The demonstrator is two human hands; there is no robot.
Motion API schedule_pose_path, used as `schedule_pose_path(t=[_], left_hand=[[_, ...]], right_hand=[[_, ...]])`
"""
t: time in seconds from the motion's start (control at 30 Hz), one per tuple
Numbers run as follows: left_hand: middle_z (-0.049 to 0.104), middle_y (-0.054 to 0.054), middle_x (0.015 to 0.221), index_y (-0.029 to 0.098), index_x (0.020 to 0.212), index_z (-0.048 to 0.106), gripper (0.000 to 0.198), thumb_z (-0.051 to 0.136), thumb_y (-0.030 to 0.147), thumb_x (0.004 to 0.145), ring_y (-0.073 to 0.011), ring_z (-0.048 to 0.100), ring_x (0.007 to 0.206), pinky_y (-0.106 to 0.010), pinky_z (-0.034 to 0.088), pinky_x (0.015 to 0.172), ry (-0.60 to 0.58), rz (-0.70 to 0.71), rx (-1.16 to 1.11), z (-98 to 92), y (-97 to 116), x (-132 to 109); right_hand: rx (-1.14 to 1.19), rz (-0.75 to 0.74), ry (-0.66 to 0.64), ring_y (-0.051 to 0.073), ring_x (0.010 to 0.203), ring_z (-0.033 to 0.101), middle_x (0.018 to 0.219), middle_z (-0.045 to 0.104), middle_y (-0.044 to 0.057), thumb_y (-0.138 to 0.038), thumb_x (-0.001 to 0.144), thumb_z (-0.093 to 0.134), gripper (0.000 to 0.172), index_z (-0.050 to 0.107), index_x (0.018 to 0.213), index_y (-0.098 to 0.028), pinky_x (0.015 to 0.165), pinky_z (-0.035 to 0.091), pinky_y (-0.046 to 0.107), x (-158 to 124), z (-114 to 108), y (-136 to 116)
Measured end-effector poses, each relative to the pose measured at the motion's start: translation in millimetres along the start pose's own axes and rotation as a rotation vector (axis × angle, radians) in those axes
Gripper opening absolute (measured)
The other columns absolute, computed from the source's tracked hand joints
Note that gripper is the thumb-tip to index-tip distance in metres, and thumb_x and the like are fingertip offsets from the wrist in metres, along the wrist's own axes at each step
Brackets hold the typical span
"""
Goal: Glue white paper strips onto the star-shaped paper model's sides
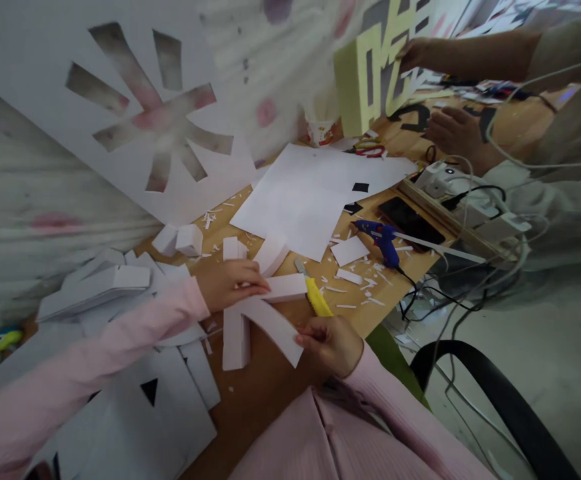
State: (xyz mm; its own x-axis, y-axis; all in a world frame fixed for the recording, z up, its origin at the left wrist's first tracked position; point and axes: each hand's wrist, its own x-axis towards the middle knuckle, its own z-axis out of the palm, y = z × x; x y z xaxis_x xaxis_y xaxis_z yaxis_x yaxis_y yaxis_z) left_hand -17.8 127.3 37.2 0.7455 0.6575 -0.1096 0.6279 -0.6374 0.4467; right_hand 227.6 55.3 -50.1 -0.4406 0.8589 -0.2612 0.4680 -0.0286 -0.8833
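A white box-like shape (236,337) with several arms, apparently of foam board, lies on the wooden table in front of me. My left hand (233,285) is closed at its middle, thumb and fingers gripping where the arms meet. With thumb and forefinger, my right hand (333,343) pinches the lower right end of a curved white arm (277,330). Just above that hand lies a yellow-handled cutter (319,298), its blade end toward the shape. Small white blocks (189,240) stand beyond my left hand.
A blue glue gun (383,240) rests near a black phone (413,223) and power strips (470,190). White sheets (295,190), scraps and scissors (369,148) cover the table. Another person's hand (413,55) holds yellow box letters (353,87). A cut-out board (15,60) leans behind.
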Motion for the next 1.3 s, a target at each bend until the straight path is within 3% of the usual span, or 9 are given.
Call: schedule_pose_path(t=[0.13,0.27,0.37,0.57,0.73,0.8,0.97,1.13,1.3], left_hand=[[0.054,-0.001,0.077,0.02,0.097,0.07,0.04,0.039,0.046,0.096,-0.0127,0.051,0.076,-0.025,0.038,0.07,0.076,-0.055,0.063,-12.0,0.3,-13.4],[0.055,-0.003,0.083,0.027,0.108,0.068,0.033,0.045,0.045,0.094,-0.0146,0.051,0.078,-0.027,0.038,0.071,-0.015,-0.014,0.108,20.3,-3.3,-12.9],[0.055,-0.004,0.082,0.028,0.1,0.071,0.029,0.047,0.043,0.093,-0.0159,0.049,0.078,-0.03,0.036,0.07,-0.043,-0.03,0.134,39.4,-8.4,-8.9],[0.055,-0.003,0.085,0.026,0.09,0.07,0.024,0.06,0.047,0.085,-0.0189,0.048,0.085,-0.032,0.032,0.073,-0.022,-0.154,0.104,53.3,-17.7,-7.6],[0.054,-0.002,0.084,0.023,0.082,0.068,0.027,0.066,0.05,0.08,-0.0194,0.047,0.086,-0.032,0.029,0.072,-0.018,-0.225,0.052,65.7,-25.8,-5.7],[0.054,-0.002,0.084,0.024,0.081,0.069,0.026,0.068,0.05,0.078,-0.0197,0.047,0.087,-0.032,0.028,0.072,-0.022,-0.23,0.04,67.6,-28.3,-3.5],[0.055,-0.002,0.082,0.023,0.074,0.068,0.025,0.074,0.047,0.072,-0.0215,0.045,0.09,-0.033,0.024,0.072,0.002,-0.234,0.021,66.2,-28.4,1.7],[0.058,-0.002,0.086,0.023,0.073,0.068,0.022,0.074,0.045,0.074,-0.0222,0.044,0.096,-0.034,0.023,0.074,0.054,-0.207,-0.022,61.3,-23.4,1.2],[0.06,-0.001,0.084,0.023,0.07,0.068,0.019,0.076,0.04,0.072,-0.0242,0.044,0.097,-0.034,0.02,0.073,0.039,-0.204,-0.057,57.4,-22.7,3.4]], right_hand=[[-0.012,-0.01,-0.006,0.01,0.048,0.041,0.05,0.049,-0.004,-0.029,0.078,0.064,0.022,0.062,0.059,-0.016,0.046,0.026,0.022,0.6,-0.9,1.0],[-0.012,-0.039,0.002,0.011,0.049,0.045,0.052,0.054,-0.001,-0.03,0.08,0.062,0.023,0.062,0.06,-0.017,0.045,0.027,0.022,-1.7,0.4,3.2],[-0.008,-0.061,-0.002,0.013,0.051,0.05,0.056,0.06,0.0,-0.031,0.081,0.061,0.022,0.065,0.064,-0.017,0.046,0.031,0.023,-2.0,1.0,3.9],[-0.022,-0.075,-0.014,0.015,0.051,0.055,0.056,0.063,0.001,-0.032,0.082,0.058,0.023,0.065,0.064,-0.019,0.048,0.038,0.025,-2.8,-0.4,3.2],[-0.177,-0.073,0.02,0.02,0.065,0.066,0.073,0.071,0.005,-0.028,0.084,0.057,0.014,0.067,0.08,-0.019,0.059,0.048,0.029,-5.4,2.2,-6.2],[-0.285,-0.117,0.068,0.023,0.075,0.068,0.084,0.071,0.008,-0.027,0.084,0.059,0.015,0.066,0.093,-0.018,0.066,0.05,0.033,-0.6,8.5,-17.0],[-0.52,-0.227,0.08,0.034,0.092,0.066,0.102,0.069,0.018,-0.041,0.075,0.073,0.05,0.059,0.114,-0.012,0.077,0.051,0.043,26.2,33.4,-43.2],[-0.584,-0.244,0.07,0.033,0.08,0.069,0.092,0.071,0.016,-0.043,0.086,0.06,0.033,0.063,0.106,-0.017,0.068,0.051,0.041,41.8,39.2,-38.1],[-0.534,-0.29,0.1,0.03,0.081,0.069,0.089,0.072,0.01,-0.047,0.085,0.059,0.028,0.065,0.097,-0.023,0.067,0.051,0.036,42.0,35.5,-30.5]])
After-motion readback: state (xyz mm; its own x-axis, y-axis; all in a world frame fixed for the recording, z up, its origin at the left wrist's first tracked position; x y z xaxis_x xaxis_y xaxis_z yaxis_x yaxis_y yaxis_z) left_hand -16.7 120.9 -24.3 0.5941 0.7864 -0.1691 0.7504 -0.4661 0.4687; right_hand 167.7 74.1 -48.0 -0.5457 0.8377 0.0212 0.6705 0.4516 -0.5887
